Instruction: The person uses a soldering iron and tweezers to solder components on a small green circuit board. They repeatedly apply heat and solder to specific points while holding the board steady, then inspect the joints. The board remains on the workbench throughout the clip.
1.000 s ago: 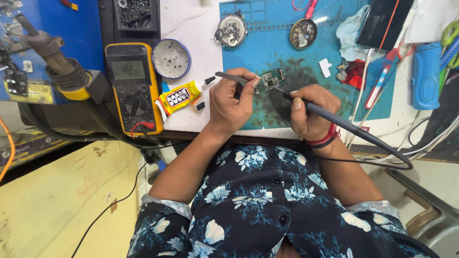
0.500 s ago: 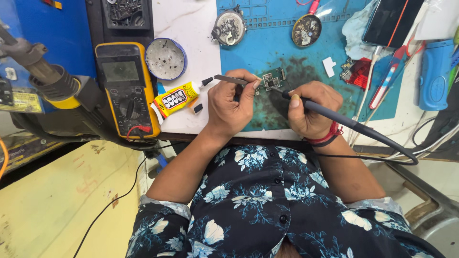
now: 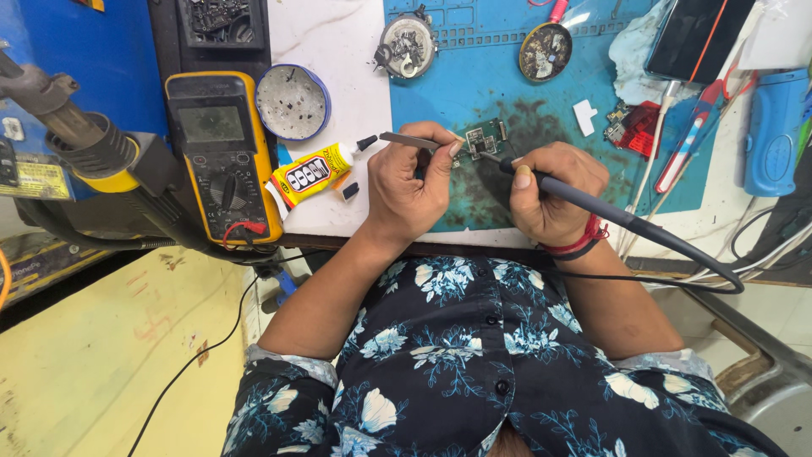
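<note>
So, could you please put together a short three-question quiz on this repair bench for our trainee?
1. True or false: the left hand holds tweezers.
2. Which tool does the right hand hold: A) soldering iron, B) screwdriver, C) brush?
3. What lies between the two tool tips on the blue mat?

Key:
1. True.
2. A.
3. A small green circuit board.

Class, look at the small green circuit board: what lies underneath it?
The circuit board rests on a blue work mat, darkly stained around it. The left hand and right hand cover the mat nearer the person.
</note>
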`<state>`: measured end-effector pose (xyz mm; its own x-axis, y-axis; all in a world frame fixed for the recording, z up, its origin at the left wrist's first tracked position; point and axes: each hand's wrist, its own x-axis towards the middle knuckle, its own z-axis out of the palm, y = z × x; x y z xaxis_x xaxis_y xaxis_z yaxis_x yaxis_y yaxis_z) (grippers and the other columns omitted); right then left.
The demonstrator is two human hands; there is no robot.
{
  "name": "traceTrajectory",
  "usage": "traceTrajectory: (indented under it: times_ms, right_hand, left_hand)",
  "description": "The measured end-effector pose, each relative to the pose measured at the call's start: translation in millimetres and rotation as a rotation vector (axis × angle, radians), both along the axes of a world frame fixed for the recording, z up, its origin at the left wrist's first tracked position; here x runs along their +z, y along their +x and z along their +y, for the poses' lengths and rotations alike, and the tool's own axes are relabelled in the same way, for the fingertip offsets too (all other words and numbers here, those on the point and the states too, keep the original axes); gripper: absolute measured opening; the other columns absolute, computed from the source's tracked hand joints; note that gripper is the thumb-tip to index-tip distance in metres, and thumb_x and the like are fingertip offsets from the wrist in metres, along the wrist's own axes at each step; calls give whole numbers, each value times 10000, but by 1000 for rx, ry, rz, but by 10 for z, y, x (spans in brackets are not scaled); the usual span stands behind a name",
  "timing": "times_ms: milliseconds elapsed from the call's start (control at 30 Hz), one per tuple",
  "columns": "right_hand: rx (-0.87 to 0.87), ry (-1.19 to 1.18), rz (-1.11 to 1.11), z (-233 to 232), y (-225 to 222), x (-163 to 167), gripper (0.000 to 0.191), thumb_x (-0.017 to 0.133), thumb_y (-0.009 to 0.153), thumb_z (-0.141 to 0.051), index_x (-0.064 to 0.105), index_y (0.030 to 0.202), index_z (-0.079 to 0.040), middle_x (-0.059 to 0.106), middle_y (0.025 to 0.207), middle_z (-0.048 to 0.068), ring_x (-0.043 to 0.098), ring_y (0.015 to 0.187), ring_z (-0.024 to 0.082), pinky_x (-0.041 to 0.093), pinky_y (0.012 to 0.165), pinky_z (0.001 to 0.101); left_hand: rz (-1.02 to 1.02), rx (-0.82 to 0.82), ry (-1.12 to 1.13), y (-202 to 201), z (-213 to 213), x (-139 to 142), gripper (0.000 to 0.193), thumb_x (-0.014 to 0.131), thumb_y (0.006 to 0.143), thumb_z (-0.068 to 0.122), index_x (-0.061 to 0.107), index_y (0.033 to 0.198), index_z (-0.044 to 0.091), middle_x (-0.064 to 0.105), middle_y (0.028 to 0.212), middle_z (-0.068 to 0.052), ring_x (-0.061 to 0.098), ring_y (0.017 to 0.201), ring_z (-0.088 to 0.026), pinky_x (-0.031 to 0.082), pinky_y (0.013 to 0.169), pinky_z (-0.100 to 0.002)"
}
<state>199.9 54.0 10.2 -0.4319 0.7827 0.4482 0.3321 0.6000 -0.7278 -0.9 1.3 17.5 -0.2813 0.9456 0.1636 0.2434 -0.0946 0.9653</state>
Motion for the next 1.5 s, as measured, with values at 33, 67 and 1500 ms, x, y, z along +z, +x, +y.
traceTrajectory:
  times_ms: [33, 67, 1500]
  right_hand:
    - [0, 0, -1, -2, -1, -4, 82, 638, 1026, -102, 581, 1005, -47, 675, 829, 84, 632, 668, 248, 493, 597, 335]
    - [-4, -1, -2, -3, -1, -4, 77, 638, 1021, -101, 584, 1001, -49, 669, 819, 82, 630, 663, 248, 491, 594, 336]
    - [-23, -33, 3, -9, 0, -6, 70, 641, 1014, -82, 596, 984, -38, 673, 819, 91, 637, 660, 242, 497, 601, 325]
  left_hand:
    - [-1, -1, -1, -2, 0, 0, 72, 701, 1018, 19, 640, 1053, 32, 667, 797, -7, 593, 656, -54, 466, 601, -220]
    - [2, 2, -1, -2, 0, 1, 73, 703, 1017, 18, 640, 1051, 32, 666, 797, -8, 589, 652, -55, 463, 598, -221]
    - [23, 2, 11, -7, 2, -6, 85, 705, 1015, 23, 630, 1052, 39, 671, 802, -11, 595, 643, -59, 467, 592, -221]
